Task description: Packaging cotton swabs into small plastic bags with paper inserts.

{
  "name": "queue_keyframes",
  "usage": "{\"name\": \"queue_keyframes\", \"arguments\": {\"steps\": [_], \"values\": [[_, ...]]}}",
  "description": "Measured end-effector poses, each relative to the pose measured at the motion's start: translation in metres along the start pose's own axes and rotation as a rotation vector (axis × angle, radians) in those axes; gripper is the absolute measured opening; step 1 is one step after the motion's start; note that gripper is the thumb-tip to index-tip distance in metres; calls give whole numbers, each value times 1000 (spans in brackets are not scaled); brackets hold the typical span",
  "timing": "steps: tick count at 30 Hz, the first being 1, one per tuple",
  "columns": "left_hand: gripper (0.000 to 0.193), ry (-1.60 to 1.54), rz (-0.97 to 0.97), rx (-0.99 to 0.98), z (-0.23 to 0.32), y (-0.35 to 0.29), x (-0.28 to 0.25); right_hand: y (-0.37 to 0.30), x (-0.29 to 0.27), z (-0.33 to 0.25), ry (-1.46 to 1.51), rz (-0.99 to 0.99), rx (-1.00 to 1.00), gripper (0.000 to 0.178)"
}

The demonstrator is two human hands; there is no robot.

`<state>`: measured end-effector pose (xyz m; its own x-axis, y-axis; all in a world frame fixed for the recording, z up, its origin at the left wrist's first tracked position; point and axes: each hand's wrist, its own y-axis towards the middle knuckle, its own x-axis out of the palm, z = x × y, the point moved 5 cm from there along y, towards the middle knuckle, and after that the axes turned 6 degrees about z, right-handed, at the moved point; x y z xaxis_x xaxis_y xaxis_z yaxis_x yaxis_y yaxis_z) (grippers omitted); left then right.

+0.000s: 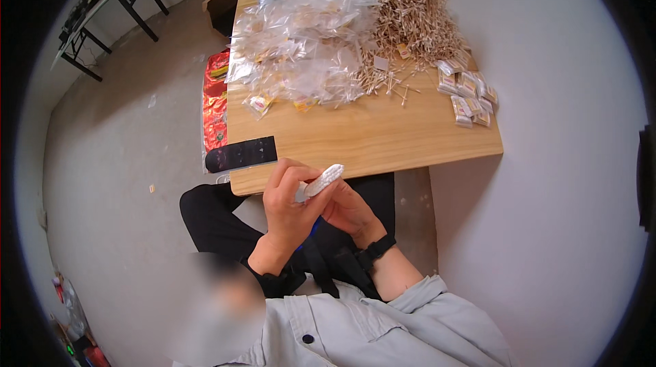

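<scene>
Left hand: curled shut around a bundle of cotton swabs, fingers wrapped over its lower end.
Bundle: held just off the near edge of the tabletop, long axis tilted up and to the right, white tips poking out beyond the left hand.
Right hand: just beside and under the bundle, fingers loosely bent; whether it grips or only steadies it I cannot tell.
Beyond the hands: dark flat device up-left, clear plastic bags ahead, loose swab heap and small filled packs up-right.
</scene>
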<state>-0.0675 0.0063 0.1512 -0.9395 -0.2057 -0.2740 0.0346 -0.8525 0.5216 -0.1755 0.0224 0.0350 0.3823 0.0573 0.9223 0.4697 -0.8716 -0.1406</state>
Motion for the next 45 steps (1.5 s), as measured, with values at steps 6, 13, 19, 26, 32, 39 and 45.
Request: {"name": "queue_keyframes", "arguments": {"steps": [6, 13, 19, 26, 32, 39, 45], "values": [[27, -35, -8, 1, -1, -1, 0, -1, -2, -2, -6, 22, -30, 39], [25, -2, -79, 2, -7, 0, 4, -1, -6, -3, -53, 42, -57, 37], [24, 60, -134, -40, -14, -4, 4, -2, -27, 5, -98, 135, -32, 36], [20, -96, -127, -247, -46, -10, 5, -29, -56, -19, -140, 364, 36, 34], [7, 38, -319, -240, -63, -19, 2, -65, -112, -116, -226, 799, -162, 8], [5, 52, -332, -312, -66, -22, 3, -61, -84, -311, -225, 880, -734, 11], [6, 76, -345, -241, -65, -22, 6, -34, -125, -273, -328, 863, -544, 10]]}}
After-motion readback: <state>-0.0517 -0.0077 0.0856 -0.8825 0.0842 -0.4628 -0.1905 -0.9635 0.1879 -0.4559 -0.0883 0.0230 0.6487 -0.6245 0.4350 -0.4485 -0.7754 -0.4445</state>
